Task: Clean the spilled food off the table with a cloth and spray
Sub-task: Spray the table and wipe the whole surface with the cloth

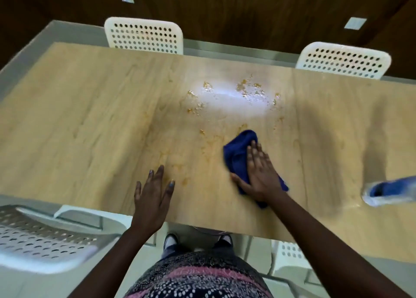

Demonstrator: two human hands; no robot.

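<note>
A dark blue cloth [238, 153] lies bunched on the light wooden table [90, 108]. My right hand [258, 174] presses flat on the cloth with straight fingers, the thumb against its near edge. Orange-brown spilled food [245, 90] is scattered beyond the cloth around a wet shiny patch, with fainter smears [209, 144] to the cloth's left. My left hand [153, 196] rests flat on the table near the front edge, fingers spread, holding nothing. A blurred blue and white spray bottle [389, 192] lies at the table's right edge.
Two white perforated chairs [144, 36] [342, 61] stand at the table's far side. Another white chair [40, 237] stands at the near left, and one [290, 257] sits under the table's near right. My feet [198, 241] show below the front edge.
</note>
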